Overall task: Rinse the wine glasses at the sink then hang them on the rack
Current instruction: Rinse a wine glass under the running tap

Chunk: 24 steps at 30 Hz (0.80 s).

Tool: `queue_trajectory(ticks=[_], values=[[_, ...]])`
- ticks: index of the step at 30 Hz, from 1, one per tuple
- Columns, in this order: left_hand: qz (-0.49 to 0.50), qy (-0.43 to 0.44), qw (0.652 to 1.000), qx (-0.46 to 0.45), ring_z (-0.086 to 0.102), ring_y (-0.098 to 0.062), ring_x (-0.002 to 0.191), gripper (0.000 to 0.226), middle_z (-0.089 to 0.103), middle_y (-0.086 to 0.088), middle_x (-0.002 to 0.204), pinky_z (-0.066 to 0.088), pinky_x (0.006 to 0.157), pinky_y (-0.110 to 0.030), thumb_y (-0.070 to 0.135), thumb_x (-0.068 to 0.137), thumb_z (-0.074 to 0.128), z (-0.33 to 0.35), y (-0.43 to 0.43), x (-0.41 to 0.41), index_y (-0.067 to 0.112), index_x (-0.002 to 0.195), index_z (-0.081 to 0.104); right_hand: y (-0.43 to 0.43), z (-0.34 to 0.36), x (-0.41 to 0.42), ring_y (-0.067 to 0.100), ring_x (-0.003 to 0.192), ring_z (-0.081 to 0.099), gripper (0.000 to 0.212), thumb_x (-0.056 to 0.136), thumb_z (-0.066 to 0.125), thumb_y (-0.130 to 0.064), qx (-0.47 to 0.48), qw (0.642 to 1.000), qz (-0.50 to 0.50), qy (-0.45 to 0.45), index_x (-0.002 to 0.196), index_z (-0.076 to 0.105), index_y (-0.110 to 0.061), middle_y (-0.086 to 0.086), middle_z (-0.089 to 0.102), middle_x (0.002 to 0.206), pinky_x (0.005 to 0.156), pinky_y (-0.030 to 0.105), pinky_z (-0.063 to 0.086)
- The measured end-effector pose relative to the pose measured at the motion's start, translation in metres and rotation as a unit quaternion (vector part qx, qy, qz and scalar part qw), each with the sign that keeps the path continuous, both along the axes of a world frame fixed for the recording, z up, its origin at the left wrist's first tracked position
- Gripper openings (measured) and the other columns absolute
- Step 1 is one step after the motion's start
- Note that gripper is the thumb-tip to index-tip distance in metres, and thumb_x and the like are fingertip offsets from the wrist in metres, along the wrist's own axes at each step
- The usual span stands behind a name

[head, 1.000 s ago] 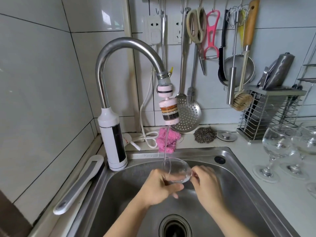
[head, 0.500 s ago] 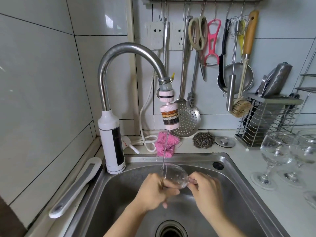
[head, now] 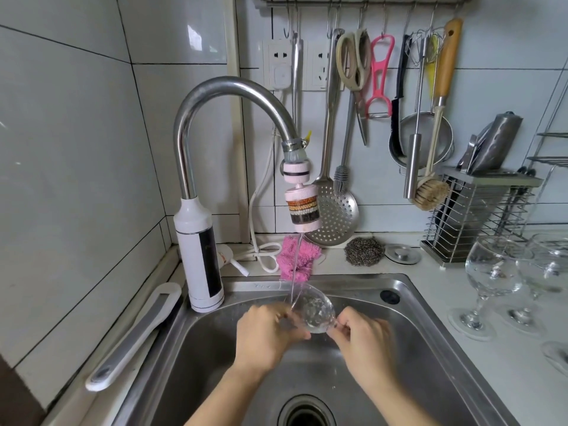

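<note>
A clear wine glass [head: 313,309] lies tilted over the steel sink [head: 430,330], its rim up and to the left under a thin stream from the faucet [head: 302,207]. My left hand [head: 264,333] holds the bowl from the left, fingers curled around it. My right hand [head: 365,336] pinches the stem on the right; the stem and foot are mostly hidden by its fingers. Several other wine glasses [head: 491,272] stand upright on the counter to the right.
A wire cutlery holder [head: 473,216] stands behind the glasses. Utensils hang from a wall rail [head: 353,3] above the counter. A pink cloth [head: 296,256], a steel scourer [head: 364,252] and a drain plug [head: 402,253] lie behind the sink. The drain [head: 305,413] is at the bottom.
The glass has tipped from nearly upright to lying over, rim towards the stream. Both hands stay on it; the view has shifted slightly upward.
</note>
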<state>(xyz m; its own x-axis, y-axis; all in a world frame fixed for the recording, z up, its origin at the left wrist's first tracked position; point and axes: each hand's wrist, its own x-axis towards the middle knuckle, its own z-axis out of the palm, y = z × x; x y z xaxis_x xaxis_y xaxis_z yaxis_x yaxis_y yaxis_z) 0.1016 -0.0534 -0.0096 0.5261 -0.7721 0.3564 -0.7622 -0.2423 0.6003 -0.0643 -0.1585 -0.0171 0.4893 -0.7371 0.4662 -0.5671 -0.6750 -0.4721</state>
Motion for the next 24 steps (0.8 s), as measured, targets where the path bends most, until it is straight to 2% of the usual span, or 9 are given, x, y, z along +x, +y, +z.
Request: queue_trajectory(ticks=[2, 5, 8, 11, 14, 17, 19, 22, 24], values=[[-0.085, 0.074, 0.994, 0.007, 0.059, 0.014, 0.056, 0.022, 0.063, 0.043, 0.067, 0.041, 0.062, -0.008, 0.048, 0.064, 0.087, -0.0011, -0.0011, -0.0006, 0.060, 0.072, 0.071, 0.0028, 0.0005, 0.0009, 0.026, 0.052, 0.058, 0.032, 0.072, 0.085, -0.027, -0.004, 1.000, 0.000, 0.024, 0.065, 0.055, -0.018, -0.003, 0.060, 0.052, 0.066, 0.033, 0.038], [-0.234, 0.246, 0.940, 0.038, 0.068, -0.008, 0.049, 0.022, 0.079, 0.018, 0.094, 0.050, 0.060, -0.018, 0.028, 0.078, 0.084, 0.0003, 0.0005, -0.0036, 0.044, 0.093, 0.082, 0.0027, 0.0012, -0.0013, 0.027, 0.047, 0.056, 0.033, 0.064, 0.089, -0.021, -0.018, 0.999, 0.015, 0.042, 0.063, 0.056, -0.017, -0.002, 0.057, 0.046, 0.062, 0.029, 0.033], [-0.133, 0.170, 0.976, 0.012, 0.069, -0.009, 0.055, 0.011, 0.077, 0.023, 0.083, 0.045, 0.055, -0.014, 0.051, 0.069, 0.085, 0.0017, -0.0007, -0.0037, 0.045, 0.075, 0.079, 0.0003, 0.0019, -0.0014, 0.027, 0.058, 0.060, 0.032, 0.077, 0.081, -0.032, 0.002, 0.999, 0.013, 0.037, 0.068, 0.053, -0.019, -0.009, 0.054, 0.052, 0.069, 0.032, 0.037], [0.006, 0.015, 1.000, -0.014, 0.064, 0.006, 0.072, 0.038, 0.069, 0.034, 0.075, 0.042, 0.062, -0.011, 0.077, 0.050, 0.071, 0.0002, 0.0001, 0.0001, 0.048, 0.073, 0.069, 0.0035, 0.0018, 0.0023, 0.026, 0.063, 0.060, 0.033, 0.084, 0.076, -0.034, 0.008, 0.999, 0.022, 0.021, 0.073, 0.047, -0.023, -0.012, 0.048, 0.055, 0.078, 0.034, 0.042], [-0.099, 0.150, 0.983, 0.021, 0.063, 0.004, 0.057, 0.020, 0.074, 0.029, 0.080, 0.050, 0.064, -0.018, 0.056, 0.061, 0.085, 0.0019, -0.0008, -0.0025, 0.052, 0.078, 0.075, 0.0033, 0.0017, 0.0019, 0.026, 0.067, 0.062, 0.019, 0.083, 0.075, -0.031, 0.007, 0.999, 0.027, 0.037, 0.078, 0.060, -0.022, -0.005, 0.064, 0.063, 0.079, 0.033, 0.043], [-0.221, 0.278, 0.933, 0.054, 0.075, -0.018, 0.065, 0.022, 0.079, 0.012, 0.106, 0.057, 0.074, -0.026, 0.023, 0.082, 0.085, -0.0019, -0.0015, -0.0038, 0.040, 0.096, 0.083, 0.0006, 0.0015, 0.0015, 0.018, 0.071, 0.063, 0.008, 0.082, 0.072, -0.023, -0.010, 0.997, 0.025, 0.066, 0.078, 0.065, -0.024, -0.006, 0.068, 0.072, 0.086, 0.032, 0.040], [-0.186, 0.229, 0.954, 0.048, 0.075, -0.019, 0.061, 0.006, 0.080, 0.010, 0.099, 0.057, 0.072, -0.026, 0.034, 0.080, 0.085, -0.0006, -0.0011, -0.0046, 0.037, 0.085, 0.083, -0.0006, 0.0015, 0.0019, 0.017, 0.072, 0.062, 0.010, 0.084, 0.071, -0.026, -0.009, 0.997, 0.022, 0.072, 0.077, 0.064, -0.023, -0.007, 0.067, 0.073, 0.087, 0.031, 0.041], [-0.043, 0.075, 0.996, 0.012, 0.069, 0.003, 0.063, 0.030, 0.074, 0.027, 0.077, 0.052, 0.070, -0.019, 0.069, 0.056, 0.077, -0.0003, -0.0009, 0.0004, 0.045, 0.073, 0.074, 0.0000, 0.0020, 0.0027, 0.023, 0.069, 0.061, 0.020, 0.084, 0.073, -0.031, -0.001, 0.998, 0.006, 0.055, 0.073, 0.061, -0.019, -0.003, 0.067, 0.071, 0.069, 0.032, 0.036], [-0.067, 0.095, 0.993, 0.020, 0.066, 0.008, 0.063, 0.020, 0.074, 0.027, 0.075, 0.054, 0.071, -0.022, 0.062, 0.058, 0.081, -0.0021, -0.0015, 0.0010, 0.050, 0.072, 0.075, -0.0004, 0.0018, 0.0020, 0.026, 0.067, 0.058, 0.023, 0.084, 0.072, -0.030, 0.006, 0.998, -0.001, 0.061, 0.070, 0.057, -0.018, 0.000, 0.067, 0.071, 0.064, 0.031, 0.028]])
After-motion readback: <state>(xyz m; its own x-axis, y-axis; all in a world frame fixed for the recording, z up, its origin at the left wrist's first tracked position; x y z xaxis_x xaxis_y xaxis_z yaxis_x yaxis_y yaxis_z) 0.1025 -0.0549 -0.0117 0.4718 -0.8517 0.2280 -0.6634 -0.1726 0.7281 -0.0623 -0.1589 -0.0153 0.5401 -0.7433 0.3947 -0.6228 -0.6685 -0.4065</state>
